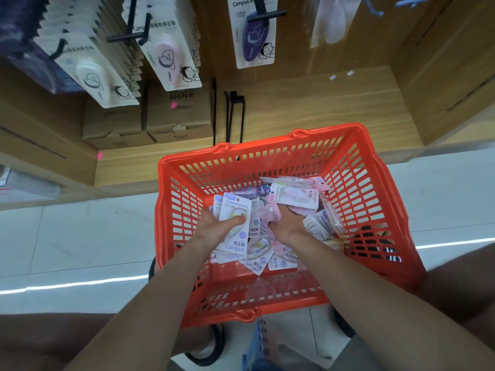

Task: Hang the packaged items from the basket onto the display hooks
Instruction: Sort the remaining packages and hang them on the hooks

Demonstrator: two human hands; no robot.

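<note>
Inside the red basket [375, 199], the left hand [214, 226] holds a small stack of white packs [235, 223], thumb pressed across the top card. The right hand [288, 223] digs into the loose pile [284, 253] beside it, fingers curled round a pink pack [272, 214]. Many packs still lie in the basket. Above, some display hooks [126, 36] already carry rows of cards, while one hook [265, 16] holds only a few, so in my judgement most of the hanging remains.
</note>
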